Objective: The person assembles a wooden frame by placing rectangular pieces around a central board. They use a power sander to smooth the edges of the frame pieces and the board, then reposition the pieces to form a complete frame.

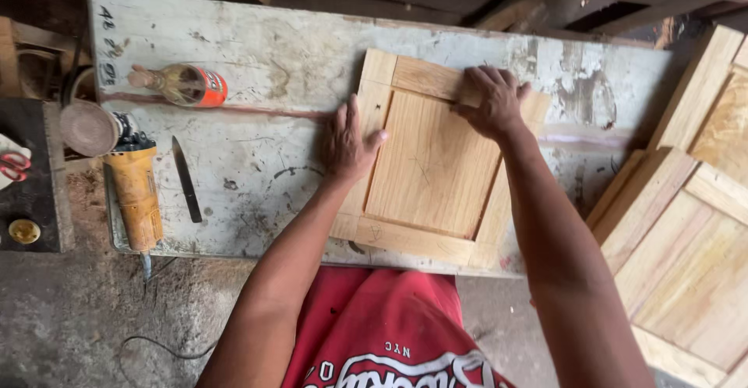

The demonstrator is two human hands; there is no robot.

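Note:
A small framed wooden door panel (432, 166) of pale wood lies flat on a worn white workbench (296, 61). My left hand (348, 140) rests flat on the panel's left frame rail, fingers spread and thumb pointing toward the centre. My right hand (492, 100) presses down on the upper right corner of the frame with fingers curled over something small that I cannot make out. Both forearms reach in from the bottom over a red shirt.
A yellow angle grinder (128, 178) with a sanding disc lies at the bench's left end, a dark chisel-like blade (187, 179) beside it. A bottle with an orange label (187, 86) lies on its side. More framed panels (686, 240) lean at the right.

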